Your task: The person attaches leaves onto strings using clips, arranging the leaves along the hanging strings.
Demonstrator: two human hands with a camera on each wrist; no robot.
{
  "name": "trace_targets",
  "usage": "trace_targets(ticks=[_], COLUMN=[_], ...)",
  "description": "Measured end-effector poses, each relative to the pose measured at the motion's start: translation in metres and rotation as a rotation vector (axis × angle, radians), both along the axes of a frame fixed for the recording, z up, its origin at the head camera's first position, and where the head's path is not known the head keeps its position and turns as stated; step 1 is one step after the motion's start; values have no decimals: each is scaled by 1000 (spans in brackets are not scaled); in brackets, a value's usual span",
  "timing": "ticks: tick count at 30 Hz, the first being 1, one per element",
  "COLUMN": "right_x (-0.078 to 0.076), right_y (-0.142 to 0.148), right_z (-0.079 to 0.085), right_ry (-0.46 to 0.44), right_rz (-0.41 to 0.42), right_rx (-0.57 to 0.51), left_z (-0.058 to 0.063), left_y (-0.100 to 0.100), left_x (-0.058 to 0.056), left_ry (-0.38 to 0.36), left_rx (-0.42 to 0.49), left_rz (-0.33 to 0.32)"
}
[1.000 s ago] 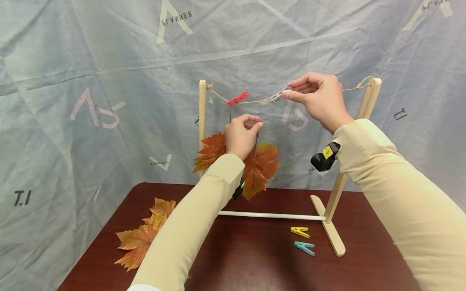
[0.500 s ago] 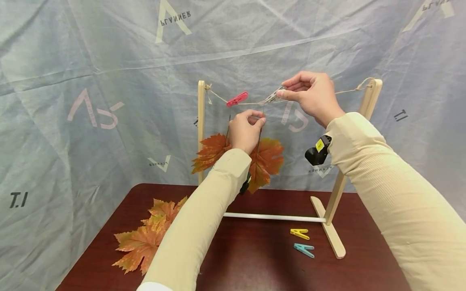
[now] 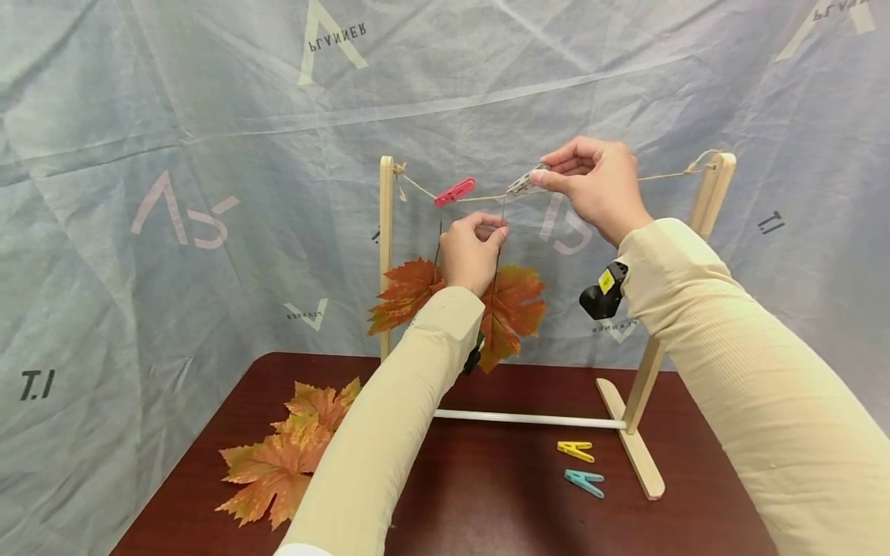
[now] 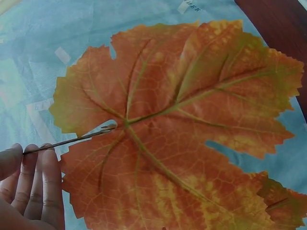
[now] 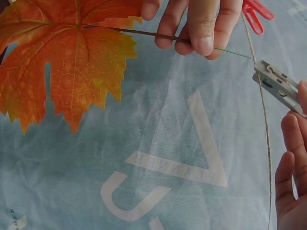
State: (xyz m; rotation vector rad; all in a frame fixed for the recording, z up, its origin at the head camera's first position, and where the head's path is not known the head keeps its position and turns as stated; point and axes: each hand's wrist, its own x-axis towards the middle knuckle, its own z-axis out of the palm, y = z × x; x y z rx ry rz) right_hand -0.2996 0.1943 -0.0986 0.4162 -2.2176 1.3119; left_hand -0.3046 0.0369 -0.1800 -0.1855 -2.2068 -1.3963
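My left hand (image 3: pixel 473 251) pinches the dark stem of an orange artificial maple leaf (image 3: pixel 513 313), which hangs below the fingers. The stem's thin green tip (image 5: pixel 235 52) points up to a string (image 5: pixel 266 139). Between thumb and fingers, my right hand (image 3: pixel 599 185) holds a grey clothespin (image 5: pixel 278 85) by its handle end. Its nose is on the string, right at the stem's tip; whether it grips the tip I cannot tell. Left of it a red clothespin (image 3: pixel 455 191) sits on the string, with another leaf (image 3: pixel 405 295) below, partly behind my left hand and sleeve.
The string spans two wooden posts (image 3: pixel 386 232), joined low down by a white rod (image 3: pixel 528 418). On the dark red table (image 3: pixel 487 494) lie a yellow clothespin (image 3: pixel 575 451), a blue clothespin (image 3: pixel 584 483) and more maple leaves (image 3: pixel 278 463), partly covered by my left sleeve.
My right hand has moved left along the string with the grey clothespin. The left hand has shifted slightly right with the leaf, so the stem's tip now meets the clothespin's nose.
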Motion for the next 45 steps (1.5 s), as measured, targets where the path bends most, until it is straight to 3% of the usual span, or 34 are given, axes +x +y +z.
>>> trace_targets(ticks=[22, 31, 39, 45], right_x=[3, 7, 16, 23], right_y=[-2, -3, -2, 3], right_z=[-1, 0, 0, -3], right_ry=[-51, -107, -119, -113], right_rz=[6, -57, -46, -52], right_rx=[90, 212, 280, 299], left_z=[2, -2, -3, -5], left_y=[0, -1, -9, -17], left_x=[0, -2, 5, 14], left_ry=[30, 33, 14, 54], left_rx=[24, 0, -26, 2], left_rz=[-10, 3, -22, -67])
